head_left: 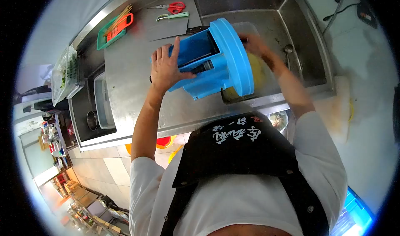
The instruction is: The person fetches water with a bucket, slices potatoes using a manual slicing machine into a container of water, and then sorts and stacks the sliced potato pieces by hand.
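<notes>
Holding a boxy, disc-rimmed blue plastic device [231,54] over smooth, dull steel counter [133,79] and sink [266,21] with a wide-splayed left hand [165,69]; reaching behind it with a blurred right hand [257,45], cannot tell how closed.

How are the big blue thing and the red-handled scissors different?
The blue thing is much bigger than the scissors.
The blue thing is mostly blue with black parts; the scissors have red handles and metal blades.
The left hand grips the blue thing, while the scissors lie untouched on the counter.
Both have bright colours.
</notes>
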`<state>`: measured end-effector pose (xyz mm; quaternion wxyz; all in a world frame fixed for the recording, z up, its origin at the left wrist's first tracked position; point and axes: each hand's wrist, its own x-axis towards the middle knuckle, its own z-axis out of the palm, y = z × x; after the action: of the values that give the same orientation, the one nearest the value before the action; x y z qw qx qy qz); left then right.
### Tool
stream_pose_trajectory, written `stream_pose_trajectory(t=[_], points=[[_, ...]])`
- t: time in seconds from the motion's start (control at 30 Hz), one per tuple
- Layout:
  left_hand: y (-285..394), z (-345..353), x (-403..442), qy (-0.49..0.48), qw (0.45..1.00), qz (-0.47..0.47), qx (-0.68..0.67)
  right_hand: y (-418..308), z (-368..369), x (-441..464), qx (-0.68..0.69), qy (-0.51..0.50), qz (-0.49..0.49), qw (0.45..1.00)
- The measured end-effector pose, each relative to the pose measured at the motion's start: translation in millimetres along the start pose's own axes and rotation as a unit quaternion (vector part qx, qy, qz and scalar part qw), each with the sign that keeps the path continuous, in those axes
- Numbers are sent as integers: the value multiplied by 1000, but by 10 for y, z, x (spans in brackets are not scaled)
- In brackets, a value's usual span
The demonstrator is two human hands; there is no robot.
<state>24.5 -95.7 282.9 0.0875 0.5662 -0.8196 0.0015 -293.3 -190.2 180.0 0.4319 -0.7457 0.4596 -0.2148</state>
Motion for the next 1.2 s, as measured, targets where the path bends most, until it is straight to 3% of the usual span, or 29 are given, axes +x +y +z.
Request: stream_pose_trajectory(t=[0.03,0.07,0.13,0.2,0.3,0.43,0.5,0.6,0.67,0.73,0.8,0.87,0.97,1.03,1.1,1.2], points=[[-1,-5,-6,3,1000,-4,-2,70,116,-239,37,-26,32,998],[-4,-1,-13,15,1000,3,-4,175,163,-513,172,-55,-25,983],[-28,14,-26,36,999,14,-6,-333,37,-978,0,-105,93,990],[-44,7,-13,28,999,11,-14,-843,-177,-1234,-46,-139,88,985],[-50,-4,16,19,1000,12,-18,-1167,-487,-1282,-31,-75,66,994],[-54,19,-4,18,1000,17,-18,-1189,-555,-569,45,86,-63,993],[-52,15,-12,10,1000,11,-10,-913,-448,-181,122,85,-28,988],[-48,18,-35,17,1000,6,4,-70,-158,215,39,17,-9,999],[-22,19,-53,18,1000,-9,12,-217,-23,-181,16,-21,74,997],[-3,-19,-74,19,1000,-18,-2,-404,84,-689,87,-51,92,991],[-11,-29,-88,18,1000,-21,-14,-656,-59,-968,-47,-142,155,976],[-34,-15,-49,17,1000,-6,-21,-762,-202,-1186,-42,-160,67,984],[-36,-15,-38,20,1000,0,-20,-1080,-547,-1199,-69,-150,44,985],[-17,20,-70,31,1000,-5,-4,-1215,-675,-1015,-34,-68,29,997],[-2,32,-91,27,1000,-10,10,-1148,-592,-712,-1,61,-49,997],[15,-11,-81,12,999,-23,22,-917,-456,-195,41,91,-43,994]])
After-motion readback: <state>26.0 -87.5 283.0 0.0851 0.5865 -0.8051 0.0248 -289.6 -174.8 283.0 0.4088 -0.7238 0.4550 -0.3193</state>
